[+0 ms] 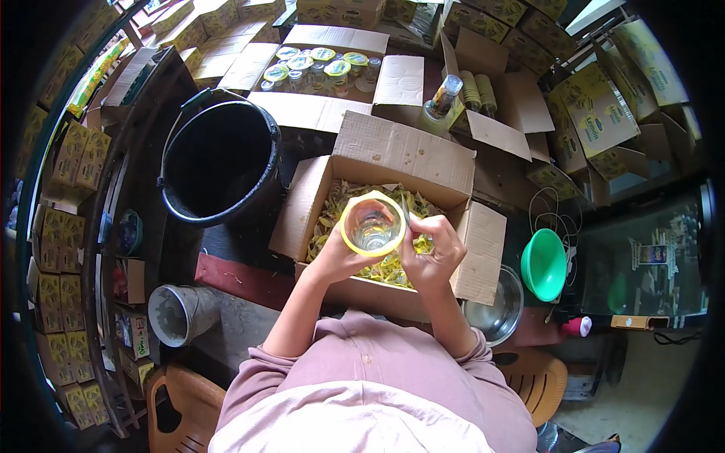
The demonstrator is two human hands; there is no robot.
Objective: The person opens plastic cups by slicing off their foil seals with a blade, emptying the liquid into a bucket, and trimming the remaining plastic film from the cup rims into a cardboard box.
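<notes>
A clear glass [374,226] with a yellow band around its rim is held over an open cardboard box, its mouth facing up toward me. My left hand [337,255] is wrapped round the glass from the left. At the glass's right edge, my right hand [433,251] pinches a thin, narrow tool [406,210] that looks like a blade, upright against the rim. Below both hands, the cardboard box [404,149] contains many yellow and green scraps [325,219].
A black bucket [221,162] stands at the left, above a grey bucket [180,315]. Farther back, a box [310,107] holds yellow-lidded glasses, beside a jar with a bottle [439,109]. Green bowls [545,264] and a metal bowl [498,306] are at the right.
</notes>
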